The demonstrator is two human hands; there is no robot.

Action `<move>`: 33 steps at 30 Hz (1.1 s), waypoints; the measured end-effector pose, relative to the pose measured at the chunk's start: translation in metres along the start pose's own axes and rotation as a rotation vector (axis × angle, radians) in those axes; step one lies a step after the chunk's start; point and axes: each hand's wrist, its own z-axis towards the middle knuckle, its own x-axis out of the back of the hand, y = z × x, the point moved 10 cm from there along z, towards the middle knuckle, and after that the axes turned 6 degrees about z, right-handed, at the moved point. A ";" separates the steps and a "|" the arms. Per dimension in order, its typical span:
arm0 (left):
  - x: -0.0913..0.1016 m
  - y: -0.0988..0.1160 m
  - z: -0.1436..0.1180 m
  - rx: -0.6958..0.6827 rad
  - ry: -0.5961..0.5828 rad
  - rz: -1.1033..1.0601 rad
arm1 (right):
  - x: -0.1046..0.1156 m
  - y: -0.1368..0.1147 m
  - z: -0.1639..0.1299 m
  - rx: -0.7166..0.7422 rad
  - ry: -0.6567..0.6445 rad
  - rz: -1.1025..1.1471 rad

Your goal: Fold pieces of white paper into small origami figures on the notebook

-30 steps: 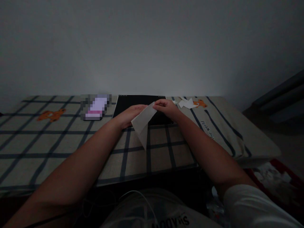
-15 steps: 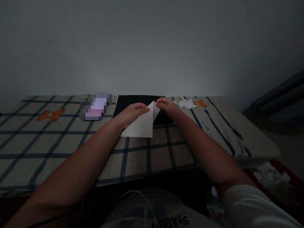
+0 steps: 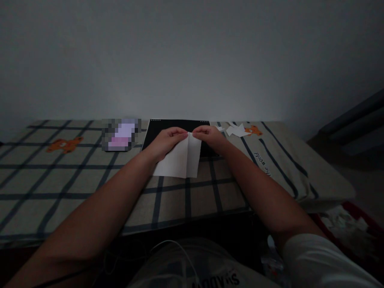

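Between my two hands is a white sheet of paper [image 3: 177, 162] with a crease running down it, its lower edge hanging toward me. My left hand [image 3: 168, 141] pinches its upper part from the left, thumb on top. My right hand [image 3: 210, 136] pinches the top edge just right of the crease, so the fingertips of both hands nearly meet. Beneath them lies a black board or pad [image 3: 159, 127] with rows of small holes along its far edge, partly covered by the hands and the paper.
Folded white paper pieces [image 3: 237, 130] rest right of the black pad. A phone with a blurred screen [image 3: 121, 138] lies to the left. A checked cloth [image 3: 90, 180] covers the table against the wall. Below right stands a red bin [image 3: 357, 212] holding crumpled white stuff.
The paper's right side has been turned outward, so both sides of the crease now face me. My right hand has shifted slightly left and down, closer to my left.
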 end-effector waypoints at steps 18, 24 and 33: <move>-0.002 -0.005 -0.002 -0.009 0.068 -0.033 | -0.014 0.003 0.001 0.032 -0.073 -0.004; 0.001 -0.002 -0.002 -0.012 0.102 0.015 | -0.015 0.000 0.000 0.050 -0.075 -0.044; -0.002 -0.006 -0.002 -0.004 0.119 -0.019 | -0.019 -0.016 -0.004 0.154 -0.057 -0.224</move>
